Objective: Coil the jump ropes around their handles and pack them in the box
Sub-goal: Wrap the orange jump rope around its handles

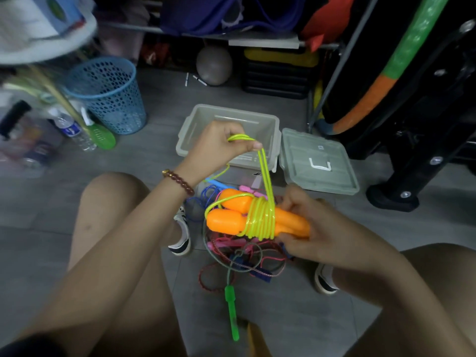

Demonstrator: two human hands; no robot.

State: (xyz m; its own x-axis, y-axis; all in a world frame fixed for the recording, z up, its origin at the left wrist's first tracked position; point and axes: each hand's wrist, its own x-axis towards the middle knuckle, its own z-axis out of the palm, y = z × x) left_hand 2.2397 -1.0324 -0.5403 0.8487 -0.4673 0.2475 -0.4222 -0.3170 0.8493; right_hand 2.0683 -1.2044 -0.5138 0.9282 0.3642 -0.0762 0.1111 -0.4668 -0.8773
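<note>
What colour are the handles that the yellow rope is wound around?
The handles are orange; the head view shows them.

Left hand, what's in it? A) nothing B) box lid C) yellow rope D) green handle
C: the left hand pinches the yellow rope, which runs up from the coils round the orange handles that the right hand holds.
</note>
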